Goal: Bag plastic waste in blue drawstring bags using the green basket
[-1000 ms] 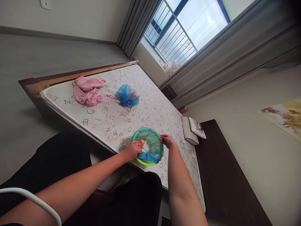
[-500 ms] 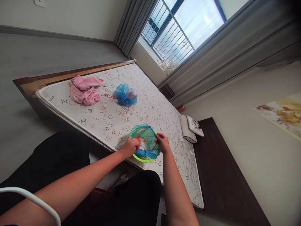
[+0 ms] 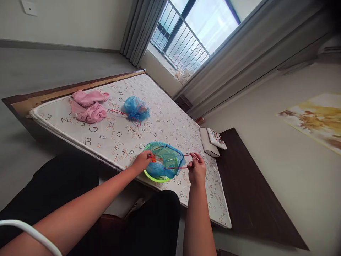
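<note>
A small wastebasket with a lime-green rim stands on the near edge of the mattress. It is lined with a translucent blue drawstring garbage bag, and orange and white scraps show inside. At the left of the opening, my left hand is closed, its fingertips pinching the bag's edge; whether they also grip the string there is hard to see. My right hand, off the basket's right side, is closed on the red drawstring, which stretches out in two taut strands from the bag's mouth.
Farther up the lettered mattress lie a tied blue bag with red strings and a pink cloth. Pillows rest by the dark headboard. My knees are close to the bed's near side.
My right hand has moved right, away from the basket's rim, drawing the red drawstring out of the bag. The bag's mouth is pulled toward it. My left hand stays at the left rim.
</note>
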`<state>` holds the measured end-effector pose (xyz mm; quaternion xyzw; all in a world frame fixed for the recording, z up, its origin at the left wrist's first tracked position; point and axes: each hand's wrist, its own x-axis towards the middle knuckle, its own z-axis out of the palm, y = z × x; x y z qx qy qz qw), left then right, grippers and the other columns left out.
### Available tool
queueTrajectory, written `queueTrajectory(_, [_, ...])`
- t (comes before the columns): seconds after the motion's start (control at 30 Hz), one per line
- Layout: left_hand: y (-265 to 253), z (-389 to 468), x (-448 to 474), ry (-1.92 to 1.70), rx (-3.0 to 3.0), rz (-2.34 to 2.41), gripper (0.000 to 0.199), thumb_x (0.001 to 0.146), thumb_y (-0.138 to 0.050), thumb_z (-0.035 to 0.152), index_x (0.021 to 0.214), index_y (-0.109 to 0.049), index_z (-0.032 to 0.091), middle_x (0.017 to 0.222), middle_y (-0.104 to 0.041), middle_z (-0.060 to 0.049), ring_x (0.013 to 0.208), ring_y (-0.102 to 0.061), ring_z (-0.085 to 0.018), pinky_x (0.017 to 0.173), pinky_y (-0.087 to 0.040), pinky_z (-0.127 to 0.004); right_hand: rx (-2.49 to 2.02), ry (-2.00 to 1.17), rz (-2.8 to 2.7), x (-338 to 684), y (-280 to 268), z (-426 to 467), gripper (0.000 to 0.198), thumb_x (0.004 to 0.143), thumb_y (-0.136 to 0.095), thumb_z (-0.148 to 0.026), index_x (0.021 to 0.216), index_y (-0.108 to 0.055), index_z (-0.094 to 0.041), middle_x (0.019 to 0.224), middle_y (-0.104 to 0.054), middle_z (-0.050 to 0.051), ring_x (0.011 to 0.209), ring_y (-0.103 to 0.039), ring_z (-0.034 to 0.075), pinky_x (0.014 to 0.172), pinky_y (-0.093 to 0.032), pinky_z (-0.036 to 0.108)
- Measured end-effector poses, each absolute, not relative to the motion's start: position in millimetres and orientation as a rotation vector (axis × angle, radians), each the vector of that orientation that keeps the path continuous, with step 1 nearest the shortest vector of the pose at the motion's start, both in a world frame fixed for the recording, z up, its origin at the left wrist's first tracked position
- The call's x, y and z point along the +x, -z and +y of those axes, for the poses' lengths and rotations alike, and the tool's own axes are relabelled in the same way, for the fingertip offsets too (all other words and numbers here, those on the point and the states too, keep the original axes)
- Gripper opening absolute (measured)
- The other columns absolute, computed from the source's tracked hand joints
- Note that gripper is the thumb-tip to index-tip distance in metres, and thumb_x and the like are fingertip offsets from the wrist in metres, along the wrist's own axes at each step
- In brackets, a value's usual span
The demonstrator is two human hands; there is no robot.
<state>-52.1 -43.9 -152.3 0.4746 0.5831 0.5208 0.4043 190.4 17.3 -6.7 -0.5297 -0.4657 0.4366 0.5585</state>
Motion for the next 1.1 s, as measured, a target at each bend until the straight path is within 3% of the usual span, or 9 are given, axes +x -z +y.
queueTrajectory(0.17, [137.4,-34.1,-61.5,-1.224,0.63,1.348,0.034,0.073,-0.068,0.02,0.105,-0.059,0.02,0.094,-0.069,-0.003,0.072,-0.062,-0.014,0.068,-0.05,-0.025,-1.178,-0.728,-1.155,186.7,-9.4,1.4,0.03,0.075,-0.068,-0.028,0.104,-0.064,-0.018,0.1,-0.075,0.004,0.042,-0.044,0.003,0.043,-0.038,0.022])
queueTrajectory(0.23, [131.7,-32.7,-67.7,-1.153,0.548,1.279,0.038,0.071,-0.071,0.023,0.107,-0.059,0.018,0.087,-0.067,-0.003,0.066,-0.06,-0.013,0.067,-0.052,-0.026,-1.175,-0.669,-1.163,189.5,-11.4,-1.0,0.029,0.076,-0.065,-0.026,0.104,-0.064,-0.018,0.098,-0.074,0.003,0.041,-0.043,0.003,0.041,-0.036,0.022])
queueTrajectory(0.37, [120.2,-36.9,-83.1,-0.972,0.55,1.162,0.032,0.065,-0.078,0.03,0.091,-0.067,0.015,0.069,-0.06,0.001,0.06,-0.056,-0.012,0.067,-0.053,-0.029,-1.144,-0.682,-1.106,199.9,-12.2,-6.6,0.033,0.075,-0.064,-0.027,0.106,-0.062,-0.018,0.092,-0.072,0.001,0.04,-0.039,0.003,0.04,-0.031,0.021])
queueTrajectory(0.5, [107.7,-44.1,-96.5,-0.861,0.602,1.053,0.031,0.06,-0.086,0.034,0.073,-0.065,0.015,0.062,-0.055,0.004,0.063,-0.055,-0.012,0.071,-0.054,-0.029,-1.141,-0.684,-0.99,208.1,-12.6,-16.2,0.034,0.074,-0.065,-0.029,0.106,-0.061,-0.019,0.089,-0.07,-0.001,0.042,-0.038,0.002,0.042,-0.031,0.02])
queueTrajectory(0.57, [99.7,-46.7,-101.9,-0.878,0.634,0.956,0.032,0.062,-0.088,0.034,0.077,-0.067,0.016,0.07,-0.061,0.002,0.072,-0.06,-0.013,0.076,-0.054,-0.029,-1.125,-0.704,-0.936,211.2,-10.0,-20.5,0.032,0.076,-0.065,-0.031,0.106,-0.06,-0.02,0.088,-0.069,-0.002,0.042,-0.039,0.003,0.043,-0.032,0.02])
queueTrajectory(0.67, [83.6,-49.1,-109.3,-0.968,0.642,0.826,0.033,0.066,-0.089,0.032,0.089,-0.069,0.018,0.101,-0.072,-0.006,0.1,-0.067,-0.021,0.086,-0.055,-0.036,-1.092,-0.7,-0.875,215.2,1.5,-24.0,0.028,0.08,-0.062,-0.033,0.104,-0.061,-0.02,0.083,-0.065,-0.004,0.042,-0.039,0.003,0.043,-0.032,0.02])
queueTrajectory(0.8, [54.6,-51.7,-115.1,-1.316,0.539,0.711,0.027,0.072,-0.086,0.027,0.09,-0.067,0.02,0.139,-0.066,-0.01,0.132,-0.057,-0.026,0.101,-0.05,-0.043,-1.122,-0.645,-0.742,214.2,19.7,-20.9,0.024,0.08,-0.06,-0.032,0.101,-0.059,-0.021,0.073,-0.055,-0.008,0.042,-0.037,0.004,0.042,-0.032,0.019])
queueTrajectory(1.0, [5.2,-65.3,-101.4,-1.669,0.526,0.525,0.015,0.083,-0.078,0.024,0.095,-0.069,0.024,0.144,-0.066,-0.007,0.144,-0.05,-0.024,0.117,-0.037,-0.045,-0.995,-0.745,-0.94,185.9,-6.8,-7.8,0.024,0.087,-0.064,-0.038,0.103,-0.058,-0.021,0.082,-0.062,-0.005,0.044,-0.043,0.003,0.043,-0.032,0.018])
queueTrajectory(1.1, [-12.7,-68.6,-85.7,-1.586,0.643,0.468,0.036,0.088,-0.073,0.029,0.123,-0.069,0.029,0.14,-0.069,-0.009,0.14,-0.056,-0.027,0.119,-0.034,-0.047,-0.897,-1.094,-1.2,168.4,-34.6,-10.2,0.027,0.089,-0.068,-0.042,0.105,-0.06,-0.022,0.085,-0.066,-0.003,0.039,-0.035,0.002,0.039,-0.025,0.019])
